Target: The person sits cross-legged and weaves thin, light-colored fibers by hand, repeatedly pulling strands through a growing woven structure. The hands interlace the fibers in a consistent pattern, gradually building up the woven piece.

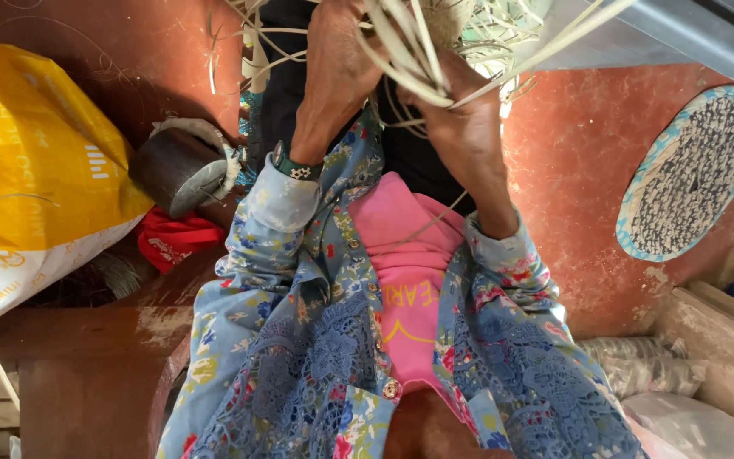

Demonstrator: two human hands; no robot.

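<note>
Here, the left hand (337, 64) and right hand (460, 106) both grip pale reed strips (405, 51), held up close together. A woven mat (690, 174) lies well right of the right hand.

Both hands are raised at the top middle, the left hand (337, 59) just left of the right hand (460, 110), each closed on the cane strips (409, 51) that fan out between and above them. To their left a cylinder (176, 170) lies on the floor (588, 153), beside a sack (40, 170) farther left. A woven mat (690, 174) lies on the floor well to the right.
</note>
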